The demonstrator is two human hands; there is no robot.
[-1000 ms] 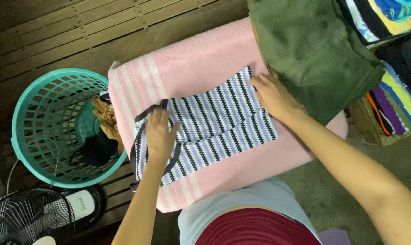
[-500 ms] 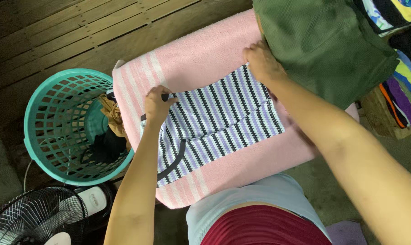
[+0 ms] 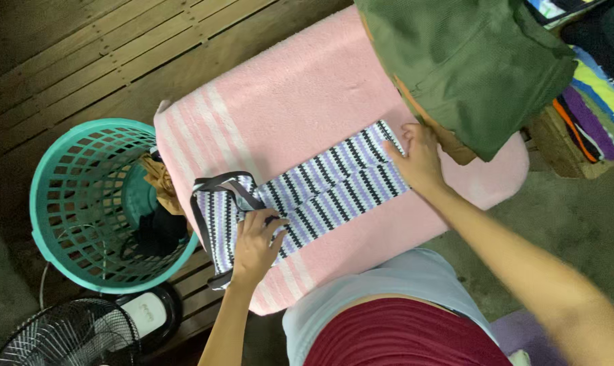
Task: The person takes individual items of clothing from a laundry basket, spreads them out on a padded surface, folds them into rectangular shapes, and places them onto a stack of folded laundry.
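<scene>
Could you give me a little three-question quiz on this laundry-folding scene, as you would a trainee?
1. True or false: the folded purple, black and white striped knit top lies on a pink striped towel.
2. Which hand presses the end of the top that has the dark straps? A) left hand B) right hand
3. Fill in: left of the towel stands a round teal plastic ______ with clothes inside.

Key
1. True.
2. A. The right hand rests flat on the opposite end, close to the olive green folded garment.
3. Laundry basket.
</scene>
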